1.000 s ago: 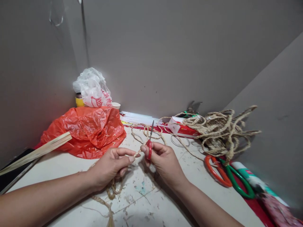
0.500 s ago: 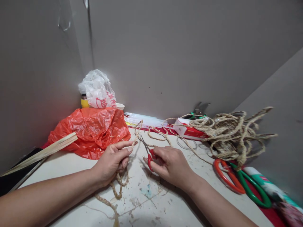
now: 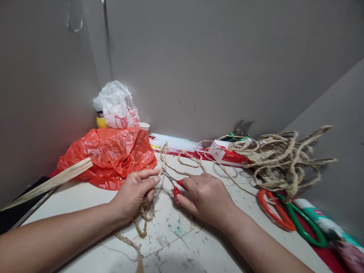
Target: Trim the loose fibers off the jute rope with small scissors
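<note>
My left hand (image 3: 138,191) is closed, with thumb and forefinger pinching a thin twisted straw rope (image 3: 139,227). The rope hangs below the palm and trails over the table toward me. My right hand (image 3: 207,195) has its thumb and fingers around the red handles of small scissors (image 3: 176,189). Their blades point left and sit right at the left fingertips, by the pinched rope. More thin rope (image 3: 182,172) loops on the table just beyond the blades. Whether it still joins the pinched piece, I cannot tell.
An orange-red plastic bag (image 3: 113,159) lies behind my left hand, beside a pale flat strip (image 3: 62,178). Clear sticks (image 3: 173,142) line the back. At right are a rope heap (image 3: 278,159), a red-white box (image 3: 227,155) and larger shears with orange and green handles (image 3: 274,212).
The scissors have shifted left, from just right of the rope to my left fingertips, and their blades are lower. The rope beyond them has dropped slightly. My left hand stays nearly still.
</note>
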Demonstrator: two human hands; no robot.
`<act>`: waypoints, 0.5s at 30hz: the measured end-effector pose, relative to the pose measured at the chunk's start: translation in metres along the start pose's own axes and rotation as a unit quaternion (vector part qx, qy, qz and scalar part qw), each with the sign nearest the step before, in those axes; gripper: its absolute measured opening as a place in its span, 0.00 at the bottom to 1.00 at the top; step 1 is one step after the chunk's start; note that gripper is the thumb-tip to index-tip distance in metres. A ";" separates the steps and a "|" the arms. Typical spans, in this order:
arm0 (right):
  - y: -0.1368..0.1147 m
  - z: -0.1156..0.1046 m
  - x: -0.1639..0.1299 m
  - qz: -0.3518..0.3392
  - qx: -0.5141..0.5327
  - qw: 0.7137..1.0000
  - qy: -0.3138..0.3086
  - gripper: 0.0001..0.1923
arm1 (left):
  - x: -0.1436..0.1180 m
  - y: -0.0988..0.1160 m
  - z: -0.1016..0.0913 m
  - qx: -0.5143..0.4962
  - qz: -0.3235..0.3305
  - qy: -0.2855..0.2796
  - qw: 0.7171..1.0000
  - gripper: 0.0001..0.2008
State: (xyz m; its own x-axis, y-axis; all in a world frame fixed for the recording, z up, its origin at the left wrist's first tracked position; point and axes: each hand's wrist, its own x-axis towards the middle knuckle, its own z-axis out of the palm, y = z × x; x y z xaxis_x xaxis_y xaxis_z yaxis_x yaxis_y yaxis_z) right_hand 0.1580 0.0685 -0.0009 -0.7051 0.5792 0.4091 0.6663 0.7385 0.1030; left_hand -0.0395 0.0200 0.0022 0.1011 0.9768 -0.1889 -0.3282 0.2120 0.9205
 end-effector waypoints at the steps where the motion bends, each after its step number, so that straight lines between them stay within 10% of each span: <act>1: 0.000 0.000 0.000 -0.006 -0.007 1.000 0.002 0.12 | 0.000 0.000 0.000 -0.001 0.001 0.000 1.000 0.19; 15: 0.007 0.008 0.000 0.028 0.076 0.996 0.032 0.13 | 0.002 0.004 -0.002 -0.023 0.028 -0.023 0.999 0.19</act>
State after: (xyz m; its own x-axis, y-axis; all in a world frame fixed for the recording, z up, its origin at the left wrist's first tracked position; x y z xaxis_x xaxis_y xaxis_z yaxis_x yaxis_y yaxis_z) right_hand 0.1611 0.0766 -0.0080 -0.6481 0.6008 0.4679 0.6561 0.7525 -0.0574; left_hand -0.0428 0.0233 0.0042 0.1242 0.9848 -0.1211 -0.3777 0.1598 0.9120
